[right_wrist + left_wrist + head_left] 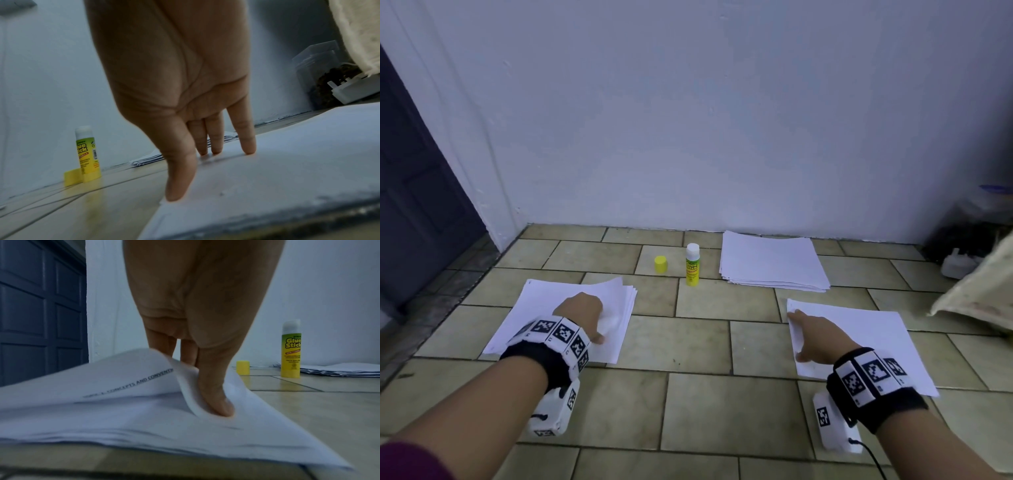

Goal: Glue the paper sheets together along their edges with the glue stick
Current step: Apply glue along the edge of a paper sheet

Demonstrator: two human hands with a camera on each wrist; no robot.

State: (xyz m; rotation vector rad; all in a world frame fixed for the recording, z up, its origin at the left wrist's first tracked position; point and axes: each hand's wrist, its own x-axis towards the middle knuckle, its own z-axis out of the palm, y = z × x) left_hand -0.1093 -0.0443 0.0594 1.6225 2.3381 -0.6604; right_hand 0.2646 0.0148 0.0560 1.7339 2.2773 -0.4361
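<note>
A yellow glue stick (692, 265) stands upright on a tiled floor (702, 404), uncapped, its white top exposed. Its yellow cap (661, 264) sits on the floor just left of the glue stick, apart from it. To the right of the glue stick, close to the pale wall (722, 120), lies a neat stack of white paper (774, 262).

Nearer the viewer and left of the glue stick lies a second, looser pile of sheets (527, 322). The left hand (582, 317) is on this pile. In the left wrist view the thumb (216, 395) and fingers pinch the top sheet (115, 378), which curls upward around the thumb and shows a line of printed text on its underside.

Nearer the viewer and right of the glue stick lies a single white sheet (866, 342), flat on the floor. The right hand (818, 339) rests on the sheet's left edge, fingers (248, 142) straight and spread, tips pressing the paper, gripping nothing.

Both wrists wear black bands with black-and-white square markers. A dark blue door (410, 205) stands far left of the glue stick. Far right of it are a cream cloth (976, 291) and a small white object (959, 263) by the wall.
</note>
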